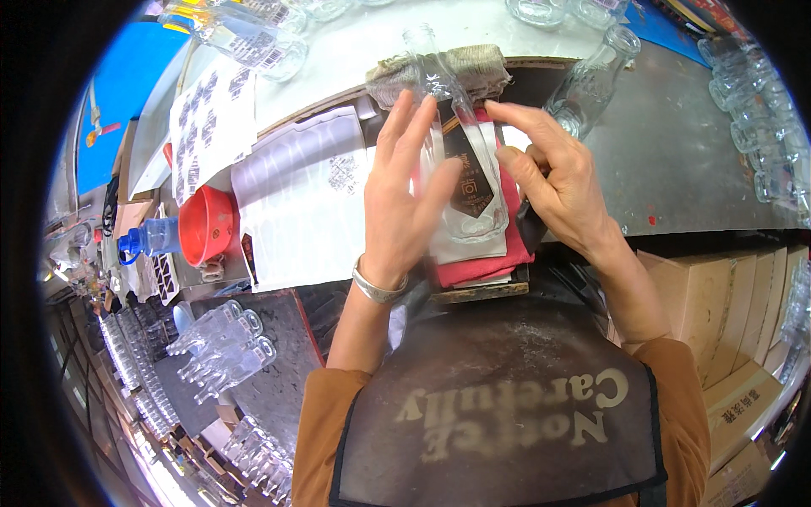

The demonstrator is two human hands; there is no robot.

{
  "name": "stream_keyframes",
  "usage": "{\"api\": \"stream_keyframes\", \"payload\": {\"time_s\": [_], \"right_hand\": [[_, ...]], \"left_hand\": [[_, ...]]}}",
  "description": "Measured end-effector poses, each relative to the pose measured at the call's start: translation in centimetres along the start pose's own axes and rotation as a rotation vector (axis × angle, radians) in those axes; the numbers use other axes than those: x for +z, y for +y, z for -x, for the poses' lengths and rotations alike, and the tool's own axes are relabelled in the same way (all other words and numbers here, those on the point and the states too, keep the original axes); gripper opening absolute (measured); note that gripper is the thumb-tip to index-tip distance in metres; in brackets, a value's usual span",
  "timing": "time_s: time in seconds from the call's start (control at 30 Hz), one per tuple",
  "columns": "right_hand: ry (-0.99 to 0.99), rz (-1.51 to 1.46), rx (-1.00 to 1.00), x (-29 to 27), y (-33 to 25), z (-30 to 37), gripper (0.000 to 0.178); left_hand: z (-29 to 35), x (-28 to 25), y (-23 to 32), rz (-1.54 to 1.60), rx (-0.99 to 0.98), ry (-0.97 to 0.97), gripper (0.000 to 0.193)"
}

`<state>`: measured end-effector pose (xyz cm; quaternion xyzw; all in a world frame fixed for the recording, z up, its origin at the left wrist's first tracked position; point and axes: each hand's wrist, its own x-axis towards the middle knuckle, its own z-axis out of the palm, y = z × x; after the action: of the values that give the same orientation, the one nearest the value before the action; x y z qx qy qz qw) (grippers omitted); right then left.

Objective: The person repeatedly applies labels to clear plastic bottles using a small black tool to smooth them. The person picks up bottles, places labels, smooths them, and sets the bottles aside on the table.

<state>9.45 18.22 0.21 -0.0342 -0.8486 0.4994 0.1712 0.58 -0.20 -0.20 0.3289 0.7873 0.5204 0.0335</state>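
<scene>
A clear glass bottle (477,221) lies on its back in front of me, its neck over a rolled, stained cloth (483,69). On its body shows a dark pointed label (470,182) with gold print; whether it is stuck down I cannot tell. Under the bottle are white paper and a red cloth (522,239). My left hand (404,190) hovers along the bottle's left side, fingers stretched, thumb blurred over the glass. At the right of its shoulder is my right hand (553,173), index finger and thumb apart, other fingers curled and partly hidden.
Another glass bottle (594,83) lies tilted right of the cloth. Printed decal sheets (300,190) cover the left side, beside a red bowl (205,226) and a blue-capped bottle (156,239). More bottles (226,342) stand lower left; cardboard boxes (714,296) are stacked at the right.
</scene>
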Motion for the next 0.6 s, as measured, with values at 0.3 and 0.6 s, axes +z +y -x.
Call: {"api": "stream_keyframes", "payload": {"time_s": [0.3,0.6], "right_hand": [[0.063,0.356,-0.31,1.5,0.1,-2.0,0.044],[0.068,0.306,-0.302,1.5,0.2,-2.2,0.044]], "left_hand": [[0.1,0.3,-0.2,-0.153,0.074,0.004,0.059],[0.1,0.4,-0.2,-0.192,0.102,0.009,0.059]]}}
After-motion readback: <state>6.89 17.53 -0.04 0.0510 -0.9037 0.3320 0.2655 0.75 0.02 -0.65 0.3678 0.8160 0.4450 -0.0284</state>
